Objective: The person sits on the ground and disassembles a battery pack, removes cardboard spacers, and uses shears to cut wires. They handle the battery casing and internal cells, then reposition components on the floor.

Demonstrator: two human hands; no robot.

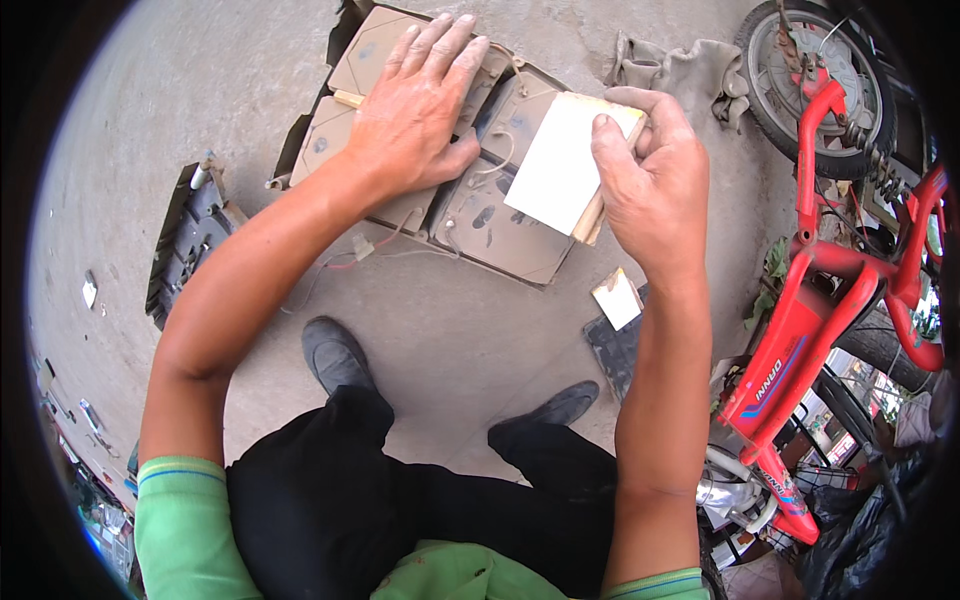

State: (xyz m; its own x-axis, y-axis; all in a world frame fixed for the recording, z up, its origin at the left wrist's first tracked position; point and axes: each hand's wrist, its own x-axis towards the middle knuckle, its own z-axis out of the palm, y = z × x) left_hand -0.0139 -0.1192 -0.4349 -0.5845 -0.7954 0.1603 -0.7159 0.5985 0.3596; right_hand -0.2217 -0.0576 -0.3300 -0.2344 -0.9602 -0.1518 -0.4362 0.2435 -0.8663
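Several dusty lead-acid batteries (487, 217) lie side by side in an open dark case on the concrete ground. My left hand (420, 112) rests flat on their tops, its fingers spread a little. A yellowish strip (348, 99) shows beside that hand's edge. In my right hand (652, 172) is a white-faced block (564, 161) with rough yellow edges, gripped between thumb and fingers over the right-hand batteries. Thin wires with a pale connector (363, 247) run along the batteries' near side.
A red vehicle frame (780, 352) and a spoked or cast wheel (814, 82) stand at right. Crumpled grey cloth (679, 71) lies near the wheel. A black plastic cover (187, 240) lies at left. A small white piece (618, 298) sits by a dark panel (611, 345) near my right forearm.
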